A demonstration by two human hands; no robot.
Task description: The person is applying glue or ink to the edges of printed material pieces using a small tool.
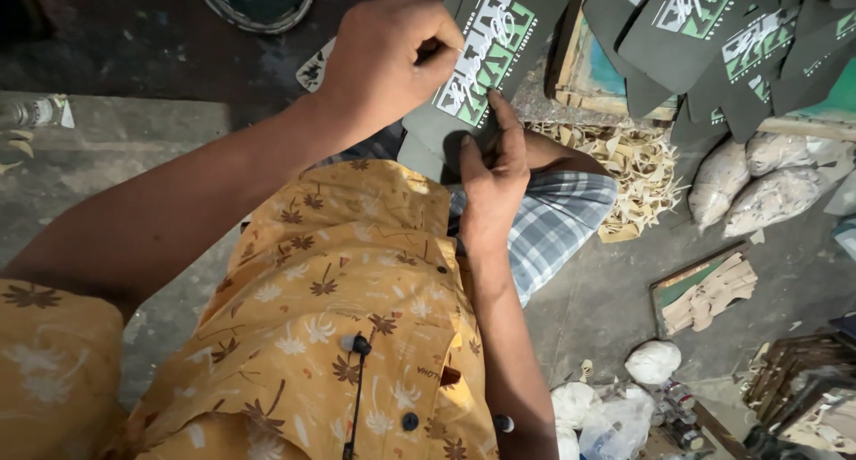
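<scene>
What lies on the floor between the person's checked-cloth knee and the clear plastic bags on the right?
In the head view, a heap of pale offcut scraps lies between the knee and the plastic bags.

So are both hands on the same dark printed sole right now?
Yes, the left hand pinches the upper edge of the dark sole while the right hand presses against its lower part.
</scene>
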